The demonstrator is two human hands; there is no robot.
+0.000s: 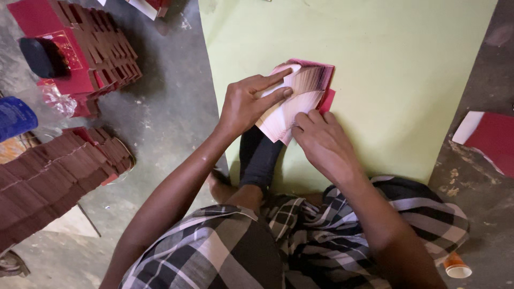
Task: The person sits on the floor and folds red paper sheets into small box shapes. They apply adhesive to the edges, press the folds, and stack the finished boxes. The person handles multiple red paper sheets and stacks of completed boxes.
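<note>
A: What's nearest the camera?

B: A checked cloth (pixel 257 246) over the person's lap, and by the right knee an orange paper cup (pixel 456 266) on its side on the floor (pixel 166 118). I cannot tell whether anything is in it.

A: And the hands?

B: Both are on a fanned stack of cards (pixel 297 99) with pale faces and red edges. The left hand (pixel 247 104) lies on top, its fingers (pixel 270 83) stretched flat and pressing the upper cards. The right hand (pixel 321 142) meets the stack's near end, fingers curled around the lower edge and pinching it.

A: Where does the stack sit?

B: On a pale green sheet (pixel 385 69) spread over the floor, just ahead of the knees.

A: Which way does it run?

B: Its long axis slants from near left to far right. The fan spreads widest at the far end, which points away from the person, and a red card shows beneath on the right.

A: Farther off?

B: Left, a long row of dark red cards (pixel 48 179) laid overlapping on the floor, with a blue cylinder (pixel 15 116) beside it. Beyond that, another red pile (pixel 85 51) with a black object (pixel 43 56) on top. Right, a red and white card (pixel 490 140) lies alone, well apart from the sheet.
</note>
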